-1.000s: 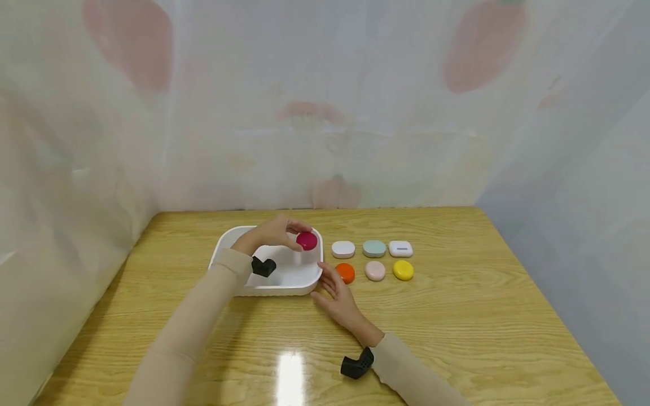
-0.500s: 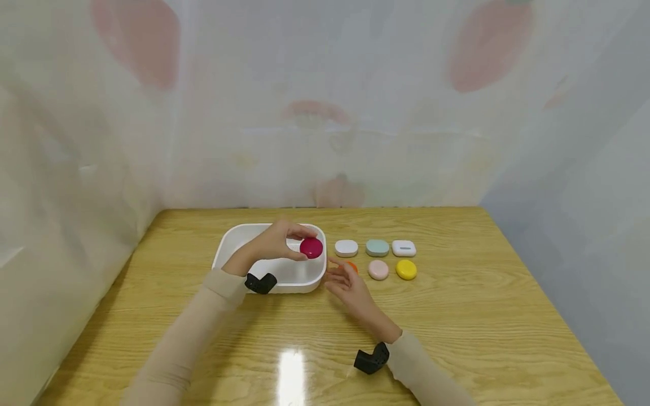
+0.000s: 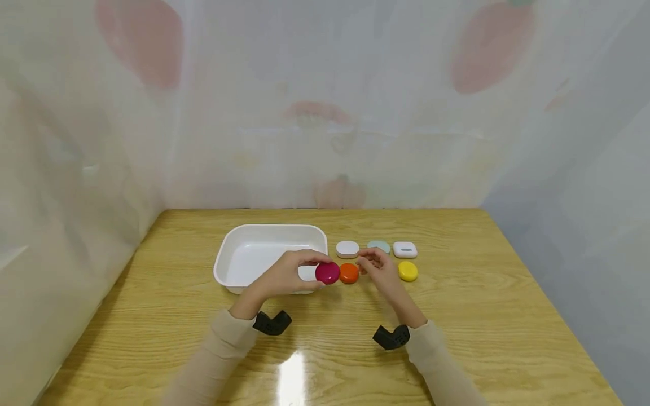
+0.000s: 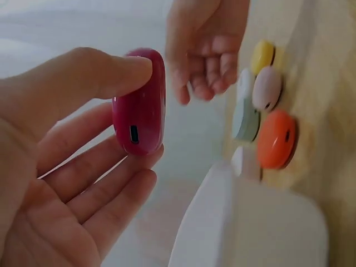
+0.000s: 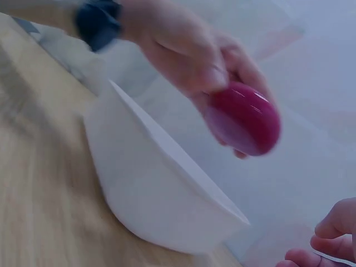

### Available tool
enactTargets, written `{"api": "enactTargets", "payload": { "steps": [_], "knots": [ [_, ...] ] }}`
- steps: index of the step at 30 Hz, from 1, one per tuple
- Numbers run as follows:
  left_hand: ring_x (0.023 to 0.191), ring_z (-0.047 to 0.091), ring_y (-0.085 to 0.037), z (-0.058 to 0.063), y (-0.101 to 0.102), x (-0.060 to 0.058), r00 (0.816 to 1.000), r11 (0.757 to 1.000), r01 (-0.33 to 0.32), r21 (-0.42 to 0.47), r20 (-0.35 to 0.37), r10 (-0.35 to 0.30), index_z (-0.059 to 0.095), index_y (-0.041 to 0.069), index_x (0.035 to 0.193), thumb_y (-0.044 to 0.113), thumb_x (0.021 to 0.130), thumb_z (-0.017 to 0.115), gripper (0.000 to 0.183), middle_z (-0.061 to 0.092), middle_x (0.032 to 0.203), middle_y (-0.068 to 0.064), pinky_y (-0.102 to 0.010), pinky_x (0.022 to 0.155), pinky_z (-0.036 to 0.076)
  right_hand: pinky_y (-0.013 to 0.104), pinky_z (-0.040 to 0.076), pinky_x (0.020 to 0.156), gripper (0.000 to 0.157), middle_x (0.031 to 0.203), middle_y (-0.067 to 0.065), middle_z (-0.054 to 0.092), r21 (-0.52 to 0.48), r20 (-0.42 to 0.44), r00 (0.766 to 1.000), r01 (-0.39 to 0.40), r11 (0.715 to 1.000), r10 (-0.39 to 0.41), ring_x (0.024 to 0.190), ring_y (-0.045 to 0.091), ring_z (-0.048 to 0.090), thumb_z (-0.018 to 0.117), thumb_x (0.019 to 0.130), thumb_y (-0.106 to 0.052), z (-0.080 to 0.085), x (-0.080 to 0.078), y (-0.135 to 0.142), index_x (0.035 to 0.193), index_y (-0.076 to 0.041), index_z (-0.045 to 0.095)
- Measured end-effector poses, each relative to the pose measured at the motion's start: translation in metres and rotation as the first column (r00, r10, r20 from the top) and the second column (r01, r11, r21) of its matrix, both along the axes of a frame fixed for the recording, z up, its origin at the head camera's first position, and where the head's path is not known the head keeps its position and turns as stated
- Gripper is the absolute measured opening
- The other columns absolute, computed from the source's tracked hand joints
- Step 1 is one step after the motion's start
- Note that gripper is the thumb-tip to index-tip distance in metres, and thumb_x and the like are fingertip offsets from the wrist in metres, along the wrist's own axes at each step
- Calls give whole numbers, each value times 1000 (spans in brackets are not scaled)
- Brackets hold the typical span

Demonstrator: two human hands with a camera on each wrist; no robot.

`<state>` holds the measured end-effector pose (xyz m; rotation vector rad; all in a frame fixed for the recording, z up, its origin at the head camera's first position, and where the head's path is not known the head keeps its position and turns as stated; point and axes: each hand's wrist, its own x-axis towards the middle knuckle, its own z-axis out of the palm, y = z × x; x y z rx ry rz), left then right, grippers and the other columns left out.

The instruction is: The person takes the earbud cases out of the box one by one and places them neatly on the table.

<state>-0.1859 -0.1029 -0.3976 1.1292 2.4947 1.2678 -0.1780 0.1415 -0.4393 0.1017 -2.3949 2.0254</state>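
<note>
My left hand (image 3: pixel 284 276) pinches a round, glossy magenta earbud case (image 3: pixel 328 273) between thumb and fingers. A small charging port shows on its side in the left wrist view. The case hangs in the air by the front right corner of a white tray (image 3: pixel 254 256), overlapping that corner in the head view. Just right of it, an orange earbud case (image 3: pixel 348 273) lies on the table. My right hand (image 3: pixel 385 275), fingers loosely curled around nothing, hovers over the row of cases. It hides the pale pink case (image 4: pixel 267 88) from the head view.
Behind the orange case stand a white oval case (image 3: pixel 347 249), a pale green case (image 3: pixel 378 246) and a white earbud case (image 3: pixel 405 250) with a small bar mark. A yellow case (image 3: pixel 408 271) lies right of my right hand. A patterned curtain (image 3: pixel 325 113) closes off the back.
My left hand has carried the magenta case from over the tray rightward and nearer to me, past the tray's corner. My right hand has moved right, away from the tray, uncovering the orange case.
</note>
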Motion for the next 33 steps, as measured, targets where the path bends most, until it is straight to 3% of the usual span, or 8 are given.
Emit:
{"api": "enactTargets", "payload": {
  "steps": [8,13,16,20,23,28,33],
  "knots": [
    [110,65,-21,-16,22,25,996,999,47,-3,-75,-47,64,6,120,8,79,77,42,69,120,-9,-32,97,54,19,57,71,26,100,27,66,24,-1,1000,13,1000,-13,74,3,62,55,97,-7,-2,-9,20,115,12,58],
    [109,66,-20,-29,34,34,993,995,87,-53,-81,-91,64,6,120,10,79,77,43,70,119,-7,-29,97,54,16,55,70,28,90,14,69,52,11,1000,26,998,-27,72,2,62,55,97,-8,-2,-13,35,116,13,57],
    [109,65,-18,-38,39,35,995,992,79,-100,-57,-85,64,6,119,10,79,78,42,70,118,-6,-27,97,53,18,55,69,29,84,4,69,62,20,999,40,997,-42,71,2,63,54,98,-8,-2,-16,43,117,14,56],
    [108,64,-18,-55,43,32,998,987,50,-150,-36,-56,65,5,119,11,78,79,44,70,118,-6,-25,96,53,23,58,69,29,85,10,70,62,20,998,50,997,-51,69,2,63,53,97,-7,1,-20,50,115,16,56],
    [105,64,-17,-66,45,30,998,986,24,-163,-60,-34,65,5,118,11,76,80,45,70,116,-7,-22,93,53,27,59,70,29,86,12,70,72,26,999,39,997,-41,69,2,63,53,97,-6,4,-21,52,116,16,56],
    [101,64,-16,-74,52,28,997,987,-19,-157,-79,7,66,5,116,10,75,80,44,71,113,-7,-22,90,53,27,59,72,31,83,0,68,89,45,999,16,996,-20,70,2,63,53,98,-9,9,-21,54,117,15,55],
    [98,66,-17,-78,56,26,994,987,-57,-153,-98,43,66,4,114,9,74,80,42,71,111,-7,-23,89,54,28,59,73,33,83,-3,68,80,28,1000,-9,997,7,72,4,64,53,98,-10,11,-20,52,118,16,54]
  ]
}}
